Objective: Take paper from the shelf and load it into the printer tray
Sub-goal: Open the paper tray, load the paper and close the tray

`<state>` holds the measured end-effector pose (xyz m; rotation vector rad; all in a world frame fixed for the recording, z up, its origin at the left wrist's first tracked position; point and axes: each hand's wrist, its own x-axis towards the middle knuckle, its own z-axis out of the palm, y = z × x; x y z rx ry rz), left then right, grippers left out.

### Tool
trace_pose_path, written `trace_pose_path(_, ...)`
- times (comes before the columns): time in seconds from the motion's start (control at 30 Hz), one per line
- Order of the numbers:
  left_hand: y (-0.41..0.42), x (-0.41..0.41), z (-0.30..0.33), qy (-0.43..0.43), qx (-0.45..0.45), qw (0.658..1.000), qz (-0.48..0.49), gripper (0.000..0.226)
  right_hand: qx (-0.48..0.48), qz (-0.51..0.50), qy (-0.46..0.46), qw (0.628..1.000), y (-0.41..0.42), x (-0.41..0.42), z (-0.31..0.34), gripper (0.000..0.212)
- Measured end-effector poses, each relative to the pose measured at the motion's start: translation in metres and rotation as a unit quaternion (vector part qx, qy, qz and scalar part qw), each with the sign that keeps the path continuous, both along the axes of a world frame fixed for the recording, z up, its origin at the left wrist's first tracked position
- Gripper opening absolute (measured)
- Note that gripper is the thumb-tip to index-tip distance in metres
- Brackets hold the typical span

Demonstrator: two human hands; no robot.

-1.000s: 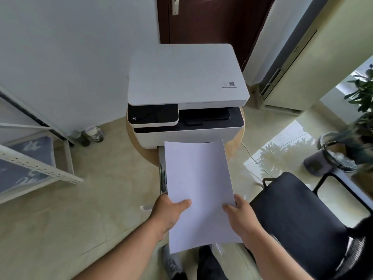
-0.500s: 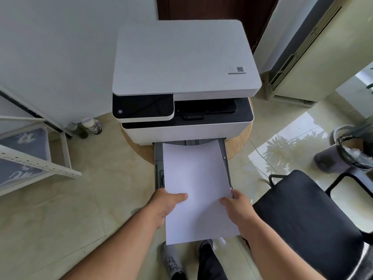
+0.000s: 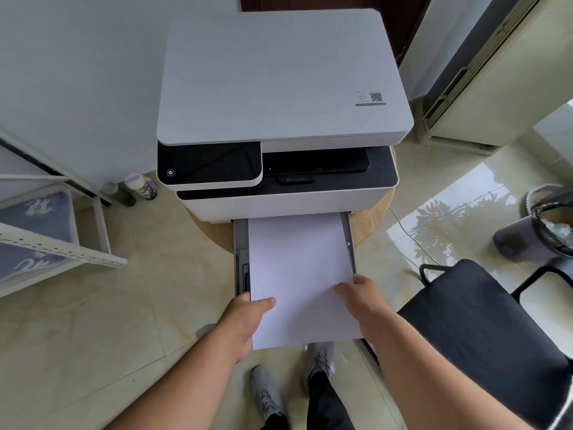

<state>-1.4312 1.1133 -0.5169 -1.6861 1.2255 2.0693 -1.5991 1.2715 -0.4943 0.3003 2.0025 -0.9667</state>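
A white printer (image 3: 279, 82) stands on a round wooden stool, and its grey paper tray (image 3: 240, 243) is pulled out toward me. White paper (image 3: 297, 268) lies lengthwise in the tray, its far edge at the printer's front and its near end sticking out past the tray. My left hand (image 3: 248, 318) grips the paper's near left edge, thumb on top. My right hand (image 3: 361, 301) grips the near right edge, thumb on top too.
A white metal shelf (image 3: 62, 252) with patterned cushions stands at the left. Two bottles (image 3: 141, 187) sit on the floor by the wall. A black chair (image 3: 483, 330) is close on my right, with a bin (image 3: 545, 225) beyond it. My shoes (image 3: 319, 355) are under the tray.
The paper went from held above the tray to lying down in it, its far edge pushed up to the printer's front. Both hands moved forward and down with it, and the view drew closer.
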Motion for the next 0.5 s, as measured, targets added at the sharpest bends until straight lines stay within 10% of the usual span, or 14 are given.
trace_pose_path(0.1,0.006,0.008,0.002,0.000,0.018,1.000,-0.007,0.020,-0.007,-0.004,-0.004,1.000,-0.006,-0.004,-0.005,0.015)
trace_pose_path(0.5,0.012,0.011,0.007,0.014,0.037,0.998,0.040,0.029,0.050,0.075,-0.016,0.996,0.039,0.020,0.009,0.018)
